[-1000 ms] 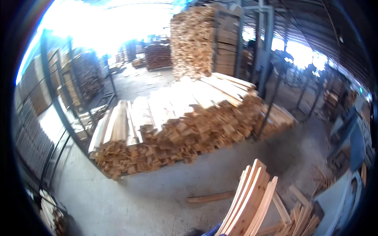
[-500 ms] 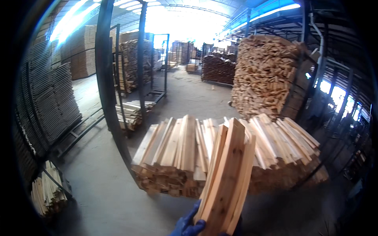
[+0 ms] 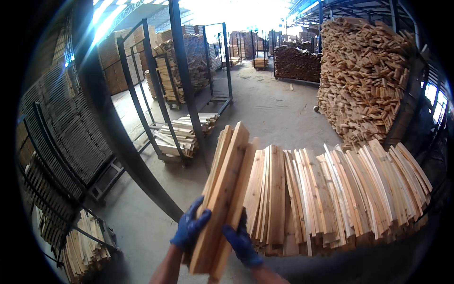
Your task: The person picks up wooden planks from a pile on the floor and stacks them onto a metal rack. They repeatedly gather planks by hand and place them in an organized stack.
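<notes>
Both hands, in blue gloves, clasp a bundle of several wooden boards point(image 3: 222, 189) held upright and tilted, top leaning to the right. My left hand point(image 3: 191, 223) wraps the bundle's left side, thumb across the front. On its right side my right hand point(image 3: 242, 239) grips lower down, some of its fingers hidden behind the wood. Just right of the bundle lies a wide stack of wooden boards point(image 3: 321, 199), its top layer of pieces side by side, ends toward me. The bundle's upper part overlaps the stack's left end from my view.
A dark metal post point(image 3: 111, 123) slants down close on the left. Beyond it are a rack with light boards point(image 3: 177, 137) and a low pile of boards point(image 3: 87, 246). A tall pile of short wood pieces point(image 3: 364, 80) rises behind the stack; concrete floor point(image 3: 265, 104) runs between.
The bundle has come up and moved left, toward the stack's left end. Both gloved hands now show fully around it. The view has turned left and down.
</notes>
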### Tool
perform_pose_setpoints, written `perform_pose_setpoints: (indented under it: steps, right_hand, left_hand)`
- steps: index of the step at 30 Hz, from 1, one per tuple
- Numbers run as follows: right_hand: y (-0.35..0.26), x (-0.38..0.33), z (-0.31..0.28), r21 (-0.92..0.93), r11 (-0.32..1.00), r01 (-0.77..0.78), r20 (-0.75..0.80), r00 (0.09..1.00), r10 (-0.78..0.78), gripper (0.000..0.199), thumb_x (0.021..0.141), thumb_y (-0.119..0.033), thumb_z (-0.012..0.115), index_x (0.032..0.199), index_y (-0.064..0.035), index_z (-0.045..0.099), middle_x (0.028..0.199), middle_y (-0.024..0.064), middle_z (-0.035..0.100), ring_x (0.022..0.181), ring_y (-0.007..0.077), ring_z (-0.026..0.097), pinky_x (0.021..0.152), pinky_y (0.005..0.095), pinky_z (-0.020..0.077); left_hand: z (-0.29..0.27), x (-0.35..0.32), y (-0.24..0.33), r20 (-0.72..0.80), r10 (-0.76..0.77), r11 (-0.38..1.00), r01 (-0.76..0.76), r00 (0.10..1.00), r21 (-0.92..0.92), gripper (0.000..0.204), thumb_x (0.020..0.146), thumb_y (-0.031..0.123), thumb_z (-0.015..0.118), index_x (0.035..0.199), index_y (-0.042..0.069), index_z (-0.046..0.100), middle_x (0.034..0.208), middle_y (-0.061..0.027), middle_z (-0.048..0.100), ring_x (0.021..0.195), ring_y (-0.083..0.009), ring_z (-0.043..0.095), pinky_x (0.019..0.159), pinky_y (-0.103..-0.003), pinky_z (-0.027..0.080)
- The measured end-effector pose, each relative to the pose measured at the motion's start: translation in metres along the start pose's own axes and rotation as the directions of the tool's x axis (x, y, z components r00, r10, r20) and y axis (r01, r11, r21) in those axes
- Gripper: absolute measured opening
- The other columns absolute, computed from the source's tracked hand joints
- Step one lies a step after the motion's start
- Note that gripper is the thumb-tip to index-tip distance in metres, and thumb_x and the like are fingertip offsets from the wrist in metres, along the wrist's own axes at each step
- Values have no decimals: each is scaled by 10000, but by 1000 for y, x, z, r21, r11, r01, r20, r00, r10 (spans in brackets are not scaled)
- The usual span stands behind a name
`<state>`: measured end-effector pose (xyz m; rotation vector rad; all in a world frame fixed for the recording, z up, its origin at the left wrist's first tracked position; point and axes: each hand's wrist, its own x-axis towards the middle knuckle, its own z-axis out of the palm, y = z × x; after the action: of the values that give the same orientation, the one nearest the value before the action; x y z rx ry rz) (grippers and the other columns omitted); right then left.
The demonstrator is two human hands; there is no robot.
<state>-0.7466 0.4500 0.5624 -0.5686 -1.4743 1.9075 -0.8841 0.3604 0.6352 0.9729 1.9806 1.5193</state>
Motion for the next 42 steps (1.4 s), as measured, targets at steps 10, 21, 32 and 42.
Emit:
perform_pose_setpoints:
  steps: [10,21,32,42]
  right_hand:
    - [84,86,-20,-755,533,383,272,922,-278,625,780,-418,663,1256,-34,540,1326,231,456,1237,401,417,1059,455,325]
    - [78,103,-12,-800,500,331,313,942,-122,541,801,-342,619,1262,-65,551,1377,182,449,1288,432,364,1070,488,305]
    - [44,112,-33,-808,376,454,454,886,-95,492,847,-295,524,1291,-84,523,1392,163,437,1302,396,360,1104,488,266]
    - [129,109,-30,-886,321,334,330,941,-68,546,873,-371,429,1364,-134,444,1479,119,316,1367,374,256,1106,532,207]
  left_hand:
    - [15,83,-163,-149,-14,585,129,989,800,954,721,664,624,1404,55,355,1409,-235,371,1300,-382,353,1079,-466,265]
    - [8,83,-166,-194,-51,624,182,980,760,887,726,592,655,1368,38,396,1382,-250,401,1284,-412,366,1072,-491,266]
    - [-5,105,-224,160,246,483,-264,956,835,741,836,505,606,1367,23,417,1419,-243,374,1330,-370,322,1114,-415,248]
    - [-28,173,-184,-76,-417,896,424,906,136,558,876,446,578,1166,-21,481,1061,-159,541,931,-279,511,796,-371,442]
